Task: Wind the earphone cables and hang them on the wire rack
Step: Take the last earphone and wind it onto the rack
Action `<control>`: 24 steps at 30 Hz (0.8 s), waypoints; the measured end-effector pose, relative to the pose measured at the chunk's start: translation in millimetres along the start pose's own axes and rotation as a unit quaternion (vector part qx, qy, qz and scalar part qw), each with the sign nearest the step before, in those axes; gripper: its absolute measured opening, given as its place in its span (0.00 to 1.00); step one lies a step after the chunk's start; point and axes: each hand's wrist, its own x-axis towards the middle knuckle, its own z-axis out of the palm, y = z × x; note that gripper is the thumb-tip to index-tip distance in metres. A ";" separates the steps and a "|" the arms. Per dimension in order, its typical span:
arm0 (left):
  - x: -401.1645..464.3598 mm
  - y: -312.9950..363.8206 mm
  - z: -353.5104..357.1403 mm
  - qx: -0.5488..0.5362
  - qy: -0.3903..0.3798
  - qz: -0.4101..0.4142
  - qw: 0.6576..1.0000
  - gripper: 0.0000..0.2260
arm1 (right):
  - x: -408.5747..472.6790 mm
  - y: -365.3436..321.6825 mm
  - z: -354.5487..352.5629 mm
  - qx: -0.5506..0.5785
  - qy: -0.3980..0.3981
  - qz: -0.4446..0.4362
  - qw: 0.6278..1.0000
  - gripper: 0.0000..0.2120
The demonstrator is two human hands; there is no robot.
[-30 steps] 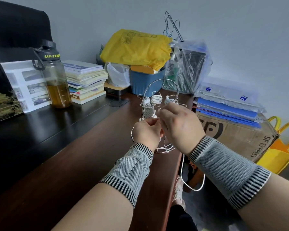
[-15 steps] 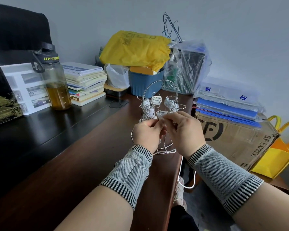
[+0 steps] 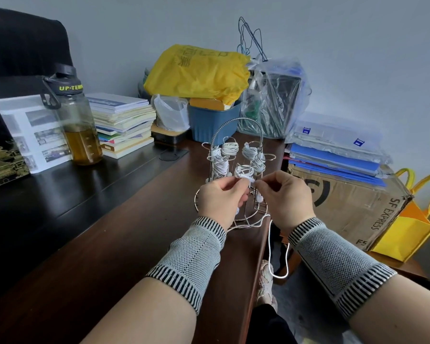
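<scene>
**Both hands pinch a half-wound earphone cable in front of the wire rack**

The left hand (image 3: 221, 198) and the right hand (image 3: 284, 196) meet just in front of the wire rack (image 3: 236, 170), which stands near the right edge of the brown desk (image 3: 124, 239); each hand is closed in a narrow pinch, thumb against forefinger, on the same white earphone cable (image 3: 245, 173); a small coil of that cable sits between and just above the two pinches, close against the rack's front wires, though whether it already hangs on a hook cannot be told; the unwound rest of the cable drops from under the right hand, passes the desk edge and hangs in a loose loop (image 3: 279, 266) beside the desk; an earbud seems to dangle below the left hand, too small to be sure; four wound bundles (image 3: 230, 148) already hang on the rack's upper hooks, under its arched handle; both wrists wear grey knitted bands (image 3: 193, 256); a bottle of amber liquid (image 3: 77, 120) and a stack of books (image 3: 123, 122) stand well apart to the left; a cardboard box (image 3: 353, 204) sits beside the desk on the right.
</scene>
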 end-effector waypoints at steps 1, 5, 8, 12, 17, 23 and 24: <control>-0.2 -0.1 0.7 0.004 0.001 0.005 1.000 0.05 | 0.2 0.2 0.7 0.003 -0.003 0.007 1.000 0.06; 1.4 -1.0 3.0 0.017 0.015 0.028 0.999 0.07 | -0.8 3.4 3.7 0.031 -0.022 0.017 0.999 0.07; 3.2 -2.3 3.1 0.026 0.022 0.039 0.999 0.08 | -3.2 10.0 -3.9 0.061 -0.073 0.034 0.995 0.05; 4.0 -2.7 1.9 0.023 0.020 0.037 0.999 0.09 | -4.1 30.7 -34.9 0.082 -0.150 0.106 0.979 0.05; 3.5 -3.0 2.6 0.025 0.018 0.034 0.999 0.08 | 12.5 38.3 -64.6 -0.008 -0.156 0.128 0.979 0.09; 2.9 -1.2 2.5 0.024 0.014 0.027 0.999 0.09 | 41.4 -36.8 -57.7 -0.116 -0.134 -0.061 0.982 0.09; 2.9 -1.3 2.4 0.020 0.012 0.023 0.999 0.09 | 45.7 -48.9 -54.6 -0.132 -0.140 -0.080 0.978 0.09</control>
